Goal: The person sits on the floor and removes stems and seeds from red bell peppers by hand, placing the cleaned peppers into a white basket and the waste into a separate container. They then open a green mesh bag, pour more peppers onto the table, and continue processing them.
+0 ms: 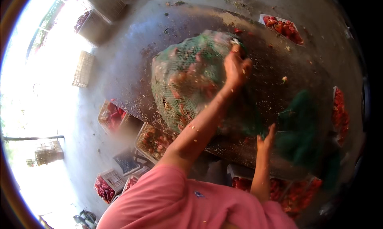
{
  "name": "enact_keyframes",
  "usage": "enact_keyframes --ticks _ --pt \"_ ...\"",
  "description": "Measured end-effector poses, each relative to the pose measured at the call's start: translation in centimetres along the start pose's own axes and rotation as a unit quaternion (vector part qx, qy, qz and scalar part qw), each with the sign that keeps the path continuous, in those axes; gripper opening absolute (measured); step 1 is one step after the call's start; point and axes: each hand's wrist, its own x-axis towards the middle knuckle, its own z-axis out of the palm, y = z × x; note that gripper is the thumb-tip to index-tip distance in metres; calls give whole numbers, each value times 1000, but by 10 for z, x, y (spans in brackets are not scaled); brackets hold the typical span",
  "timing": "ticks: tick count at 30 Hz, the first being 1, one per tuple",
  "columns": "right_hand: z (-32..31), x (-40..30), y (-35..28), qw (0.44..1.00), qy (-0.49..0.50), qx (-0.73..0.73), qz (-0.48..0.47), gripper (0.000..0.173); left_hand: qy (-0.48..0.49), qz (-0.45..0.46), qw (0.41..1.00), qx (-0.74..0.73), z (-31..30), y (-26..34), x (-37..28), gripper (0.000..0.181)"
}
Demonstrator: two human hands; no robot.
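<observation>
A bulging green mesh bag (185,82) lies on the dark, littered tabletop (266,67). Reddish and pale pieces, which look like pepper scraps, show through its netting. My left hand (238,66) reaches across the bag and grips its gathered netting at the far right corner. Something small and white shows at those fingertips. Lower down, my right hand (265,137) is beside the bag's near right side, thumb and a finger apart. Green netting runs close to it, but blur hides whether any is held. More loose dark green netting (299,133) hangs right of that hand.
Crates of red peppers stand around the table: one at the far right (282,28), one at the right (340,112), one at left (113,115). A crate of scraps (152,140) touches the near edge. Stacked crates (95,25) stand far left.
</observation>
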Motion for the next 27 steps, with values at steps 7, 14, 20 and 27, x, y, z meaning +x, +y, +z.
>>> enact_keyframes --ticks 7,14,20,27 --pt "-109 -78 -75 990 113 -22 -81 36 -150 -121 888 -418 53 100 -79 21" --pt "-97 -130 -124 968 6 -140 -209 28 -283 -10 943 -172 87 97 -76 9" --pt "-36 -88 -115 912 -64 -358 -190 47 -373 -113 906 -163 97 86 -138 21" --pt "-41 -45 -71 816 41 -568 -101 45 -333 -33 937 -104 113 52 -205 17"
